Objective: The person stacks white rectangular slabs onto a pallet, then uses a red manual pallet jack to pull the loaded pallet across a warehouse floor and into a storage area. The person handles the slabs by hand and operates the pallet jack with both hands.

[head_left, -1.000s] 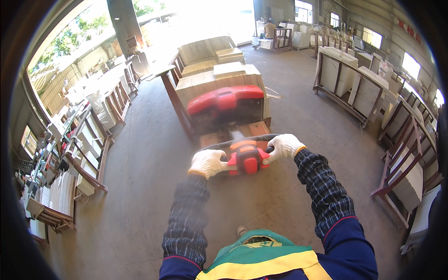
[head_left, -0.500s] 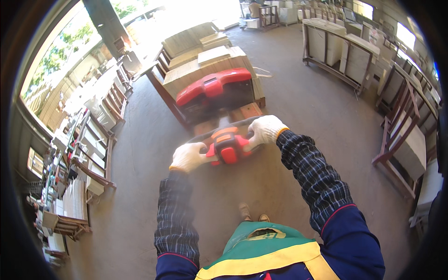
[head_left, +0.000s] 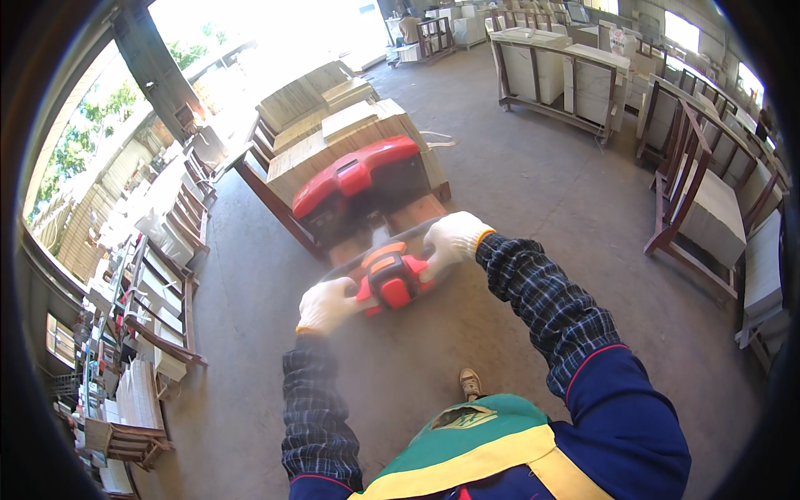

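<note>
Both my hands wear white knit gloves and grip the handle of a red and black electric pallet truck. My left hand is closed round the handle's left side, and my right hand round its right side, a little farther forward. Red and orange controls sit between them. Beyond the handle, the truck's red cover stands against a dark red frame rack loaded with pale stone slabs. A smaller slab lies on top of the load.
Racks of white slabs stand at the far right, and another dark red rack is nearer on the right. More racks line the left side. Grey concrete floor lies between. A person is at the far back.
The handle and both hands have shifted slightly left and nearer in view. The truck and its load also sit farther left and lower. One shoe now shows instead of two.
</note>
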A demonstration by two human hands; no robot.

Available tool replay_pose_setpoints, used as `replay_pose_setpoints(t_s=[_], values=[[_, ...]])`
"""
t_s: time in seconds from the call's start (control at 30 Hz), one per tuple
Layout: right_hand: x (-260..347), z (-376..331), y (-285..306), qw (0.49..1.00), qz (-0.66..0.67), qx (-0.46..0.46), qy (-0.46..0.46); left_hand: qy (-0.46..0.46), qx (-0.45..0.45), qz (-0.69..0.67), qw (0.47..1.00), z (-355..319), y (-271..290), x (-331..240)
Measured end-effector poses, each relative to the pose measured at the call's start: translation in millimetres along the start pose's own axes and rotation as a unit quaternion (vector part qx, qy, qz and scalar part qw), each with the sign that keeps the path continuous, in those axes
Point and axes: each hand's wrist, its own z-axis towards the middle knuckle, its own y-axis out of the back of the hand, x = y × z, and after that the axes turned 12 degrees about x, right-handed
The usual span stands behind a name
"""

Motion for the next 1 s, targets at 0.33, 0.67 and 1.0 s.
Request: replay_pose_setpoints(t_s=[0.33,0.67,1.0], values=[[30.6,-60.1,-29.3,1.0,-0.007,-0.014,-0.017,-0.029,-0.017,-0.004,0.999,-64.3,-30.2,-5.2],[46.0,-103.0,-52.0,1.0,-0.012,-0.023,0.011,-0.013,-0.002,-0.022,1.0,-117.3,-45.0,-19.1],[81.2,-140.2,-70.7,0.998,0.031,-0.044,0.038,-0.019,-0.069,0.01,0.997,-160.8,-64.1,-8.6]])
